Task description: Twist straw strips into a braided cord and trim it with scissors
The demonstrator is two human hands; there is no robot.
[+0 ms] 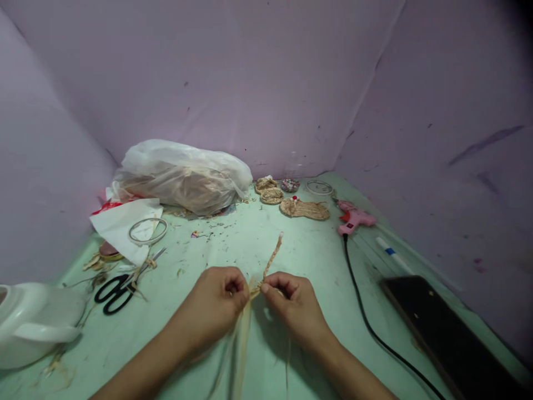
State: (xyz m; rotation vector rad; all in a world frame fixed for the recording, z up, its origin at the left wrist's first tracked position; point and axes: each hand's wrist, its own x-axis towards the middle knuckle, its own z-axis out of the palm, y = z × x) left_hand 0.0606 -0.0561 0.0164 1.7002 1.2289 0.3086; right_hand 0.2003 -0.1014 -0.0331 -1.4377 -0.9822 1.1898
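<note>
A thin braid of straw-coloured fibre [272, 258] runs up and away from between my two hands, its finished end pointing to the back of the table. My left hand [222, 291] pinches the loose fibre strands [245, 339], which hang down toward me. Close beside it, my right hand [291, 297] grips the braid between thumb and forefinger. Both hands are closed, fingertips nearly touching. Part of the braid is hidden behind the fingers.
Black-handled scissors [114, 291], a white jug [45, 322] and a white paper [125, 225] with a ring lie left. A plastic bag [183, 175] sits behind. Woven slipper shapes [306, 209] lie at the back; right are a pink glue gun [353, 216], its cord, a marker [393, 254] and a phone [449, 339].
</note>
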